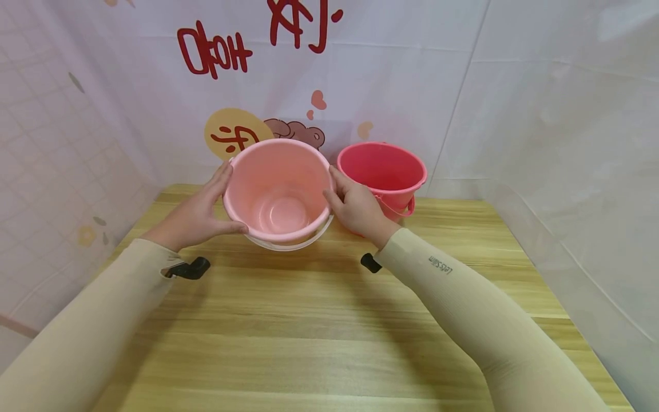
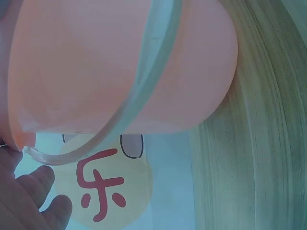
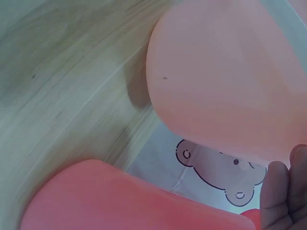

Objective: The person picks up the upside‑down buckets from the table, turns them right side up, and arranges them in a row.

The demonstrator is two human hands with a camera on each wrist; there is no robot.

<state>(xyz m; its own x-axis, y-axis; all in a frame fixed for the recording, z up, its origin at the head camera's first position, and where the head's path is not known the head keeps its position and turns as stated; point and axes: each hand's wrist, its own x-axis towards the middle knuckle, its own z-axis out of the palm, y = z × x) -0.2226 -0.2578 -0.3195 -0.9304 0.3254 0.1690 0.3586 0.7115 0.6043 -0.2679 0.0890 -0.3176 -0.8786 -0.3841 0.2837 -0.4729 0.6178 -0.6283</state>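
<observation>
A light pink bucket (image 1: 282, 189) is between my two hands near the back of the table, its mouth tilted toward me. My left hand (image 1: 202, 214) holds the left of its rim, with the thumb along the front edge. On the opposite side, my right hand (image 1: 357, 206) grips the rim, its thumb near the inner edge. The bucket's white handle (image 2: 139, 91) hangs down at the front. Whether its base touches the table, I cannot tell. Just to the right, a darker pink bucket (image 1: 396, 197) stands upright, partly hidden by my right hand.
The wooden table (image 1: 309, 349) runs up to a white back sheet (image 1: 401, 80) printed with red writing and a cartoon bear. Sheets also close off the left and right sides. Black straps (image 1: 190, 268) show near both wrists.
</observation>
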